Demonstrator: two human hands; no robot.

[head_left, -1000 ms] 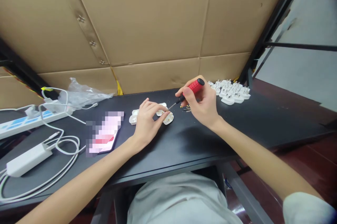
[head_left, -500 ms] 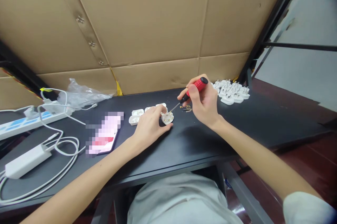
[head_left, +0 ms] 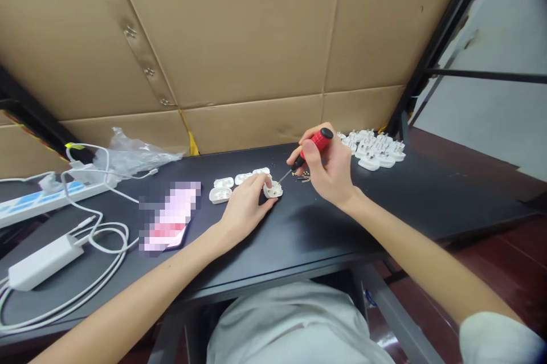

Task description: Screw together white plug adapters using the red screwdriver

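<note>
Right hand (head_left: 327,173) slightly lower, grip shut round red screwdriver (head_left: 317,143)

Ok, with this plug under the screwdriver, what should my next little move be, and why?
Probably give the red-handled screwdriver in your right hand a short, gentle turn: its tip is at the open white plug, which your left hand is steadying on the black desk. Small brass parts lie nearby.

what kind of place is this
Probably a makeshift assembly bench in a storeroom or small workshop: a black desk holds a cluster of white plug casings, a power strip lies at its left end, and cardboard sheets cover the wall behind.
</note>
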